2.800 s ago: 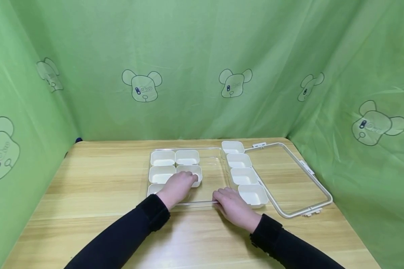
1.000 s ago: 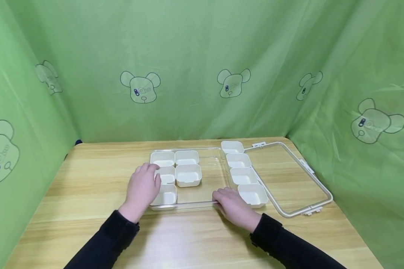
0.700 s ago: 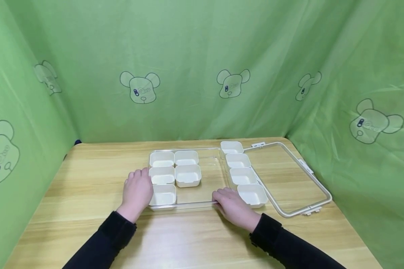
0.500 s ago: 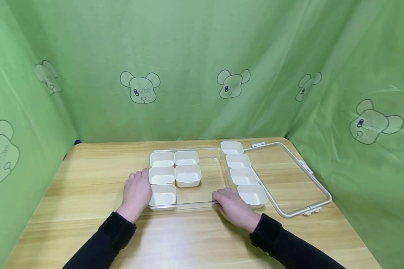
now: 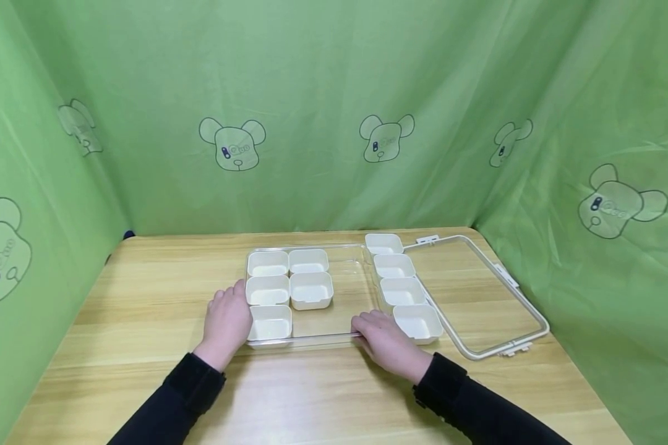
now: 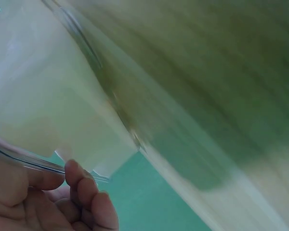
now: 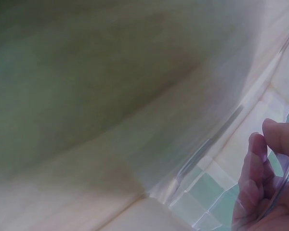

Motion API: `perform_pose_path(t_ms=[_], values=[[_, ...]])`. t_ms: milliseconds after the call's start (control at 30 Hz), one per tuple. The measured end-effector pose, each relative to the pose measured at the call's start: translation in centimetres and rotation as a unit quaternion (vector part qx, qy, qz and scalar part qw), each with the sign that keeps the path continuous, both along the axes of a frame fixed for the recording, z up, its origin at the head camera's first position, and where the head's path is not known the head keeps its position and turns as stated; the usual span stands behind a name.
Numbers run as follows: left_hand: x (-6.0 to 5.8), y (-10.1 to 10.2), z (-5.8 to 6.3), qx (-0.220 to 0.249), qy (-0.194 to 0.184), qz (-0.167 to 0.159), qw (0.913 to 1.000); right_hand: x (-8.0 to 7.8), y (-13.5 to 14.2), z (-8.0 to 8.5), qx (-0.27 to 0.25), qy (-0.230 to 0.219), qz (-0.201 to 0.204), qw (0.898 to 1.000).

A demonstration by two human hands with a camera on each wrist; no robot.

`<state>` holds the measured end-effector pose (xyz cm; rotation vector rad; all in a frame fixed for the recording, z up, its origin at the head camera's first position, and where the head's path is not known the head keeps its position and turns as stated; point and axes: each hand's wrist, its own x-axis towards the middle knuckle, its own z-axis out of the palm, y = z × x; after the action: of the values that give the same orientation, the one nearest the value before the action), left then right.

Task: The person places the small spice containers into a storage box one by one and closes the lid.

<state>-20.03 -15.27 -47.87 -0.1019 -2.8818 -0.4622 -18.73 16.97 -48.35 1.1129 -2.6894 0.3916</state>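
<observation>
A clear plastic tray (image 5: 323, 339) lies on the table, with several small white boxes in its left part. The foremost white box (image 5: 269, 322) sits in its front left corner; another white box (image 5: 312, 290) stands alone at the second column's front. My left hand (image 5: 228, 318) holds the tray's left rim; the left wrist view shows its thumb and curled fingers (image 6: 86, 192) pinching the clear edge. At the front rim, near the right corner, my right hand (image 5: 386, 340) grips the tray. Its fingers (image 7: 253, 168) and thumb lie about the clear wall in the right wrist view.
Several more white boxes (image 5: 403, 292) stand in a line along the tray's right side. Beyond them lies a white rectangular frame (image 5: 481, 356) with clips on its edges. Green cloth (image 5: 312, 68) hangs around the back and sides of the wooden table (image 5: 145, 296).
My left hand has left the white box in the second column, moved left past the boxes and taken hold of the tray's left rim. The right hand has kept its place.
</observation>
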Motion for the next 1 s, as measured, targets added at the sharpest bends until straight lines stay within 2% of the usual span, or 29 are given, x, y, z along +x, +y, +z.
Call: perform_pose_path(t_ms=[233,467,600,700,867,1000], values=[[0.2,0.1,0.1,-0.002,-0.012,0.005,0.9999,-0.1,0.1,0.2,0.003,-0.025,0.003,1.000],[0.1,0.4,0.2,0.011,-0.037,0.012,0.9992,-0.5,0.6,1.1,0.012,-0.113,0.009,0.993],[0.0,0.5,0.3,0.015,-0.047,0.016,0.9986,-0.7,1.1,1.9,-0.003,-0.152,0.014,0.988],[-0.2,0.5,0.2,0.012,-0.051,0.016,0.9985,-0.8,1.6,2.9,-0.021,-0.151,0.010,0.988],[-0.4,0.5,-0.1,0.003,-0.056,0.018,0.9983,-1.1,2.9,4.8,-0.033,-0.120,-0.008,0.992],[-0.3,0.6,-0.2,0.005,-0.058,0.017,0.9982,-1.1,4.6,5.4,-0.029,-0.115,-0.028,0.992]])
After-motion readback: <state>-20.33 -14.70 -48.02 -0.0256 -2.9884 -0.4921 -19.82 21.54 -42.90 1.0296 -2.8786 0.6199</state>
